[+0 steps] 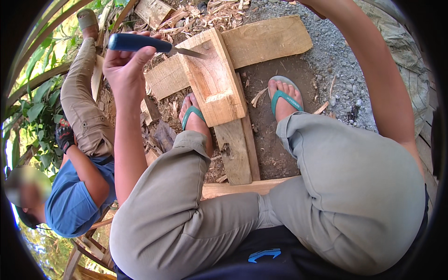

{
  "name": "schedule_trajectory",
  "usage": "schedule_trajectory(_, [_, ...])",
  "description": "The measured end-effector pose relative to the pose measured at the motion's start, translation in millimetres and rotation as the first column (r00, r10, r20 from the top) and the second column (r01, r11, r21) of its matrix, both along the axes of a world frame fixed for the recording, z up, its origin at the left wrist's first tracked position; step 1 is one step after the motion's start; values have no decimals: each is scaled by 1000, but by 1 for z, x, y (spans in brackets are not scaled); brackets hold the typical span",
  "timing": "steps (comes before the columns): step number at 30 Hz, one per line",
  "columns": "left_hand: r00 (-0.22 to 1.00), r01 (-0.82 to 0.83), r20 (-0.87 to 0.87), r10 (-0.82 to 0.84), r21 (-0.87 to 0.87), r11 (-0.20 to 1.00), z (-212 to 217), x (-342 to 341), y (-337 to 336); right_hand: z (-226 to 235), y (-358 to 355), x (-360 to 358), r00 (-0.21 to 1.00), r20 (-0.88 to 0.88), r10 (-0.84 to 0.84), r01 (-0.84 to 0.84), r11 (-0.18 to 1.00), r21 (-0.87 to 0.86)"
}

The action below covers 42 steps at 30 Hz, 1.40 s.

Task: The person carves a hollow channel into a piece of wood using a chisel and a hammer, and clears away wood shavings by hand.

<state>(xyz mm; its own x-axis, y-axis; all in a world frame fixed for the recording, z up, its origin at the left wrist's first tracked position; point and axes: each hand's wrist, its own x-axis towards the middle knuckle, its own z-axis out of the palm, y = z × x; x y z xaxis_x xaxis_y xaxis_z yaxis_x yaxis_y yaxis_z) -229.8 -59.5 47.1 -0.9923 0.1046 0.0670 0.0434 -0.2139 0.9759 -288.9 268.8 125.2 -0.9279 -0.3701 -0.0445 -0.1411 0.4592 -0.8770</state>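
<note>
My left hand is closed around the blue handle of a chisel. Its metal blade points right, and the tip rests on or just above the hollow of a carved wooden block. The block has raised side walls and a rough, pale, chipped hollow. It lies tilted across a thick plank and a narrower board. My right arm reaches up along the right side and leaves the picture at the top edge, so that hand is out of sight.
My sandalled feet flank the wooden block. Wood shavings litter the ground at the far side, with grey gravel to the right. On the left sits another person in a blue shirt, wearing a dark glove.
</note>
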Motion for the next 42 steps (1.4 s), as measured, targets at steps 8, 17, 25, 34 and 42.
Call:
schedule_trajectory(8, [991, -130, -52, 119, -314, 941, -2, 17, -1, -3, 3, 6, 1000, 10, -24, 23, 999, 27])
schedule_trajectory(17, [995, -92, -24, 92, -521, 849, -22, 40, 8, -6, 6, 14, 999, -6, 44, -44, 998, -44])
schedule_trajectory(25, [998, -43, 19, 58, -466, 884, -16, 38, 30, -1, 6, 23, 992, -48, 120, -120, 993, 3])
schedule_trajectory(34, [992, -65, 67, 111, -482, 874, -14, 37, 29, 14, -6, 51, 948, -106, 299, -280, 946, 165])
schedule_trajectory(42, [989, -52, 102, 105, -423, 905, -17, 39, 26, 10, -10, 72, 951, -169, 260, -237, 960, 147])
